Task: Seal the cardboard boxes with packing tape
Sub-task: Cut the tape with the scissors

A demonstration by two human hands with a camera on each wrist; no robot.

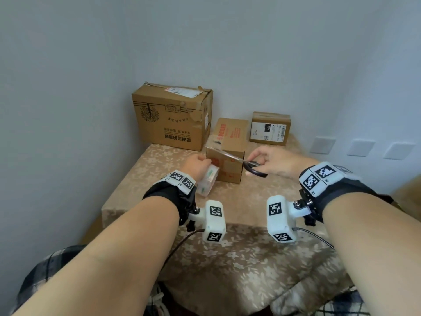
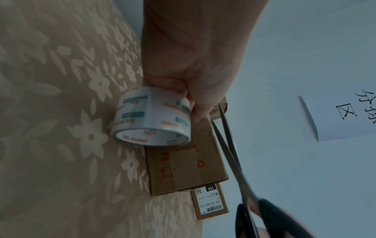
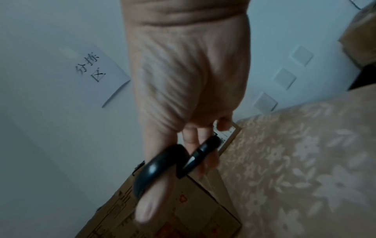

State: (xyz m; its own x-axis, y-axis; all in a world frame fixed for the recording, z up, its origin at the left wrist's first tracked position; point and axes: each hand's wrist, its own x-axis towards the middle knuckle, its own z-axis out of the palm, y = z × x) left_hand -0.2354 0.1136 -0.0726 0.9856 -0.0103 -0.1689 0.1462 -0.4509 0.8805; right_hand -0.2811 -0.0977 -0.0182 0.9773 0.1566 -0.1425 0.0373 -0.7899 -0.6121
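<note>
Head view: the left hand (image 1: pixel 197 165) grips a clear roll of printed packing tape (image 1: pixel 207 181) low against the front face of the small brown cardboard box (image 1: pixel 227 151), which stands mid-counter on the beige floral cloth (image 1: pixel 227 258), well in from the front edge. The right hand (image 1: pixel 271 160) has thumb and fingers hooked through the black loops of steel scissors (image 1: pixel 241 161), whose blades stand slightly parted and reach across the box's top front edge toward the roll. A larger printed carton (image 1: pixel 173 117) sits at the back left corner and a labelled little box (image 1: pixel 270 128) toward the back right. The step in hand looks like cutting the strip free. Done well, the left hand would keep the tape taut and the roll steady, the blades closing square across the strip close to the box, so the tail can be smoothed flat without wrinkles.
</note>
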